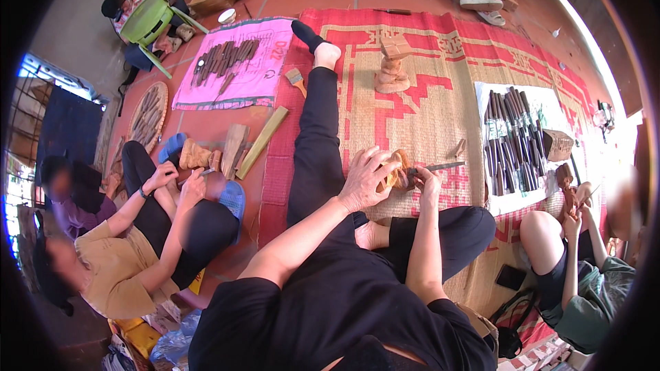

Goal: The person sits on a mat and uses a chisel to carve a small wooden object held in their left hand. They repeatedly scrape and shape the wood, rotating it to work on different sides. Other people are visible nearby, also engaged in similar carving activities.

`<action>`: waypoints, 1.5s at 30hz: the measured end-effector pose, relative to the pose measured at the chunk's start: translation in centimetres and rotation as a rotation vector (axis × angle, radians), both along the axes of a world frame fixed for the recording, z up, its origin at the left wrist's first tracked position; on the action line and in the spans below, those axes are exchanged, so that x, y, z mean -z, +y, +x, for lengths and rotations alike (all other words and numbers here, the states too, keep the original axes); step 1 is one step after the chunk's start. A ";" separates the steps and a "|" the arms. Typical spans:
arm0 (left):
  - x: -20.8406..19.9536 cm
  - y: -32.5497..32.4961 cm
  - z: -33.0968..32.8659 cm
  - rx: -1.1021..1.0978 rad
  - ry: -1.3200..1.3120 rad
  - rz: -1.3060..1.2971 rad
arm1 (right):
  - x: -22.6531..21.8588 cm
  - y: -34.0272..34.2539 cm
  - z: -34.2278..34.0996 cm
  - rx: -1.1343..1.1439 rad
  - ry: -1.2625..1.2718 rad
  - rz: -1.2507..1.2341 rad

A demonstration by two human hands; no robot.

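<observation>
My left hand [368, 180] is curled round a small orange-brown wood carving [400, 163] and steadies it over the mat in front of my bent leg. In my right hand [430, 184] is a slim dark carving tool [447, 165], gripped between the fingers. One end of the tool meets the carving's right side, and the other points right. Whether that end is a blade or a handle, I cannot tell. A small wood piece [460, 148] lies on the mat just beyond the tool. My fingers hide part of the carving.
A red and tan woven mat [440, 117] lies under me. Ahead stands a carved wooden figure [392, 75] with a block on top. Rows of chisels [509, 141] rest on white cloth at right; more tools [223, 62] cover a pink cloth. A brush [296, 81] lies beyond. People sit on both sides.
</observation>
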State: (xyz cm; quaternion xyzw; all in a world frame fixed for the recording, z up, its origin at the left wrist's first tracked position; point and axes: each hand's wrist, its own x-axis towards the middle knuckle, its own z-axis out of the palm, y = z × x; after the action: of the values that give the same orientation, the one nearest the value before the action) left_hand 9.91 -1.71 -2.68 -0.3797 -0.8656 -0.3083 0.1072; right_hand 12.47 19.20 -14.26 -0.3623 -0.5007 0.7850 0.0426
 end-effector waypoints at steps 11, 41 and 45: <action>-0.2 0.2 -0.5 0.049 0.043 0.009 | 0.0 -0.5 -0.1 -0.092 0.028 0.110; 2.4 -0.6 -0.6 -0.249 -0.299 0.127 | -1.3 -0.6 1.2 -0.073 0.083 -0.011; 2.1 0.3 -0.2 -0.228 -0.204 0.104 | -1.1 -1.2 1.1 -0.090 0.107 0.078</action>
State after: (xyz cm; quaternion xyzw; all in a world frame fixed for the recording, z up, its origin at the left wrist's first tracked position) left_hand 9.67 -1.38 -4.79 -0.2396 -0.8925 -0.3752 0.0726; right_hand 13.55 18.03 -13.12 -0.2953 -0.5436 0.7842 0.0480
